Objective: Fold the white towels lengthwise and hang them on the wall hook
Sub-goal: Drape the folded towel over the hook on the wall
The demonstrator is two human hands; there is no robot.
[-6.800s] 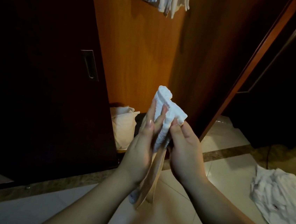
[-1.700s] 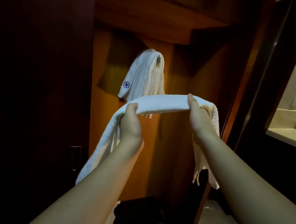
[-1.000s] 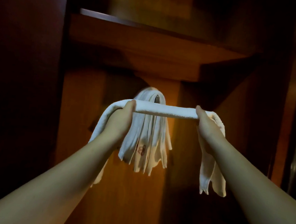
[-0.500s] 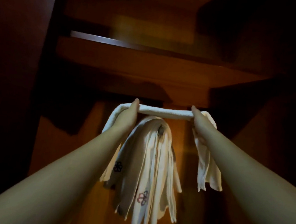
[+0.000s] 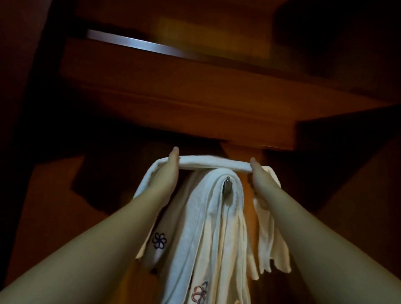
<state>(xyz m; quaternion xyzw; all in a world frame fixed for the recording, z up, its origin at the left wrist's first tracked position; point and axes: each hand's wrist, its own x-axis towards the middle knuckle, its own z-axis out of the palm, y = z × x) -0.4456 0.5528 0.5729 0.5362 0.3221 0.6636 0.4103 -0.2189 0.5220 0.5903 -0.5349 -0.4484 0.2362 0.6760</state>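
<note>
A folded white towel point(image 5: 214, 163) is stretched level between both raised hands, its ends drooping outside each wrist. My left hand point(image 5: 167, 172) grips its left part and my right hand point(image 5: 259, 179) grips its right part. Just under the stretched span, a small metal wall hook point(image 5: 227, 185) pokes out from several white towels point(image 5: 204, 239) that hang over it, some with embroidered flower marks. The held towel sits slightly above the hook and the hung towels.
A wooden shelf point(image 5: 188, 96) juts out right above my hands, with a metal strip point(image 5: 136, 44) higher up. Orange-brown wood panelling point(image 5: 47, 210) backs the hook. Dark cabinet sides close in at left and right.
Over the last second the stretched towel rose from in front of the hung towels to just above the hook. The view tilted upward and both hands kept their grip.
</note>
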